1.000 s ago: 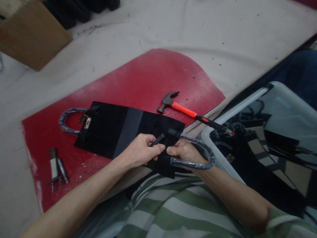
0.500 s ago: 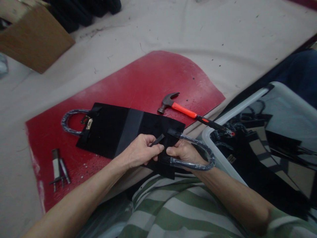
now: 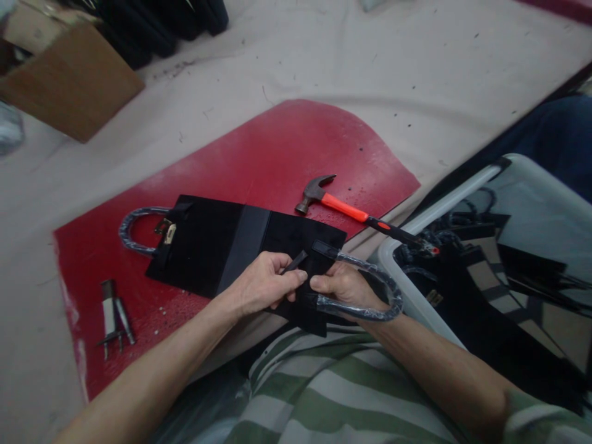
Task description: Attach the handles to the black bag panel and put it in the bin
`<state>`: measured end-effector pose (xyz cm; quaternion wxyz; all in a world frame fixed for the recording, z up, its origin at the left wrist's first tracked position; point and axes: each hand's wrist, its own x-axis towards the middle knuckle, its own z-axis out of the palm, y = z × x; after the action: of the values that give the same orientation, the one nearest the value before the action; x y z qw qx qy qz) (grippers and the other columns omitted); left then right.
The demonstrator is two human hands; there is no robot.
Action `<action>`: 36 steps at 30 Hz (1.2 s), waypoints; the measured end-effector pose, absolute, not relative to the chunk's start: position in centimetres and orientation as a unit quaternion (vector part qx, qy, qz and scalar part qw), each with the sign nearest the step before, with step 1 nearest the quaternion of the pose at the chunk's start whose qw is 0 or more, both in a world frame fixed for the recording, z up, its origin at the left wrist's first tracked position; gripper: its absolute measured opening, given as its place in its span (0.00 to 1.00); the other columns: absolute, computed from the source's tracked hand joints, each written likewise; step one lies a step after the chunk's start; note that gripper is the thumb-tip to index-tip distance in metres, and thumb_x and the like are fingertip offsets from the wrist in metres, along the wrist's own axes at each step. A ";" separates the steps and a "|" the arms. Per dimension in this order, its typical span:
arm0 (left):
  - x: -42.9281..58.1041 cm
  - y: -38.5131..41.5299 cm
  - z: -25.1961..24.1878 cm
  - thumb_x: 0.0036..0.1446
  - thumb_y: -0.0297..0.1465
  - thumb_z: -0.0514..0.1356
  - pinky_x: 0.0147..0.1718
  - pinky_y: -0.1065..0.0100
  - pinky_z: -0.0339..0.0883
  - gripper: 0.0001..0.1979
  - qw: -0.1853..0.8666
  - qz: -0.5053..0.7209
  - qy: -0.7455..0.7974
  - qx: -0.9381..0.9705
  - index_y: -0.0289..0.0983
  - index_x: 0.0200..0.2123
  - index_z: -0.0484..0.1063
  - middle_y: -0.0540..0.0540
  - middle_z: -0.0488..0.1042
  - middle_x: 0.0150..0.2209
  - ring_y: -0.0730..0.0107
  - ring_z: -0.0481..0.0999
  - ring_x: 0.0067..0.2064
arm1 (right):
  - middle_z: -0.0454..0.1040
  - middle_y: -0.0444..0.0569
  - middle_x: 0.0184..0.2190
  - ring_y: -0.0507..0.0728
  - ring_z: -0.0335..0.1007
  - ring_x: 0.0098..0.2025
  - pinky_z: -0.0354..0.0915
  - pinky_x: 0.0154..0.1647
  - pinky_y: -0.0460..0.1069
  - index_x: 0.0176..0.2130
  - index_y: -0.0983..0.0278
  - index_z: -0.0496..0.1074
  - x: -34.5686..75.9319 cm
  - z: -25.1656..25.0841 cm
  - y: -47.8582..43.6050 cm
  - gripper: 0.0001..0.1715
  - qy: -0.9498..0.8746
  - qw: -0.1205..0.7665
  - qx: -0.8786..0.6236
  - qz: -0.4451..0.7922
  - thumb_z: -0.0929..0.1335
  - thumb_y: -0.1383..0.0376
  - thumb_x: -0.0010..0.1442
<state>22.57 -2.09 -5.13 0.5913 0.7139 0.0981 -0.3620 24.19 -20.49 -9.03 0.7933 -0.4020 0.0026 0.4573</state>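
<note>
Handles (image 3: 396, 297) apparently fixed to bag panel (image 3: 198, 243) at nine and three o'clock; strap (image 3: 296, 261) seemingly unfastened, pinched in left grip (image 3: 266, 282); panel clasped in right grip (image 3: 346, 287)

Two hands show, one left hand (image 3: 263, 280) and one right hand (image 3: 345, 285). There is one bag piece (image 3: 198, 243), with two handles (image 3: 124, 232) and one clasp (image 3: 170, 234) on it, and one strip (image 3: 295, 261). One hammer (image 3: 345, 206) and one mat (image 3: 277, 148) are in view. The slim tools (image 3: 110, 314) number at least two. There is one tub (image 3: 416, 303), with one clasp visible inside and several black pieces (image 3: 494, 327), too overlapped to count. One box (image 3: 76, 80) stands on one table (image 3: 416, 49).
</note>
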 end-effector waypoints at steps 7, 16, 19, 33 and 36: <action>22.5 -2.0 -5.2 0.57 0.42 0.58 0.15 0.76 0.52 0.15 0.600 -0.363 0.094 0.706 0.35 0.30 0.67 0.50 0.73 0.23 0.80 0.62 0.16 | 0.76 0.48 0.31 0.52 0.68 0.30 0.64 0.33 0.47 0.38 0.69 0.77 24.2 -9.2 -20.5 0.22 0.011 0.783 -0.417 0.460 0.78 0.59 0.47; 22.4 -1.9 -5.5 0.58 0.41 0.58 0.15 0.76 0.51 0.15 0.618 -0.358 0.093 0.694 0.35 0.29 0.67 0.50 0.73 0.22 0.80 0.62 0.15 | 0.75 0.48 0.27 0.52 0.67 0.28 0.62 0.30 0.46 0.36 0.70 0.77 24.4 -9.3 -20.7 0.21 -0.003 0.772 -0.434 0.465 0.78 0.56 0.48; 22.5 -1.9 -5.5 0.58 0.43 0.58 0.14 0.76 0.50 0.16 0.623 -0.360 0.101 0.687 0.35 0.28 0.66 0.50 0.72 0.21 0.81 0.61 0.15 | 0.75 0.48 0.27 0.51 0.65 0.26 0.63 0.30 0.46 0.35 0.70 0.78 24.3 -9.3 -20.6 0.22 0.001 0.767 -0.441 0.466 0.78 0.55 0.46; 22.4 -1.9 -5.3 0.59 0.43 0.57 0.15 0.76 0.51 0.17 0.625 -0.356 0.095 0.688 0.35 0.27 0.66 0.50 0.72 0.21 0.80 0.61 0.15 | 0.75 0.48 0.27 0.52 0.66 0.27 0.63 0.30 0.46 0.35 0.69 0.78 24.2 -9.5 -20.5 0.21 -0.013 0.775 -0.442 0.452 0.78 0.55 0.47; 22.5 -1.9 -5.4 0.59 0.43 0.57 0.14 0.76 0.50 0.17 0.623 -0.357 0.099 0.689 0.35 0.27 0.66 0.50 0.72 0.20 0.80 0.61 0.15 | 0.75 0.48 0.26 0.51 0.65 0.26 0.63 0.29 0.46 0.36 0.69 0.78 24.2 -9.4 -20.5 0.22 -0.019 0.774 -0.448 0.447 0.77 0.55 0.48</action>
<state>22.53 -1.93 -5.37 0.6226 0.6892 0.0985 -0.3573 24.18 -20.51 -9.37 0.7738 -0.4480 -0.0194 0.4475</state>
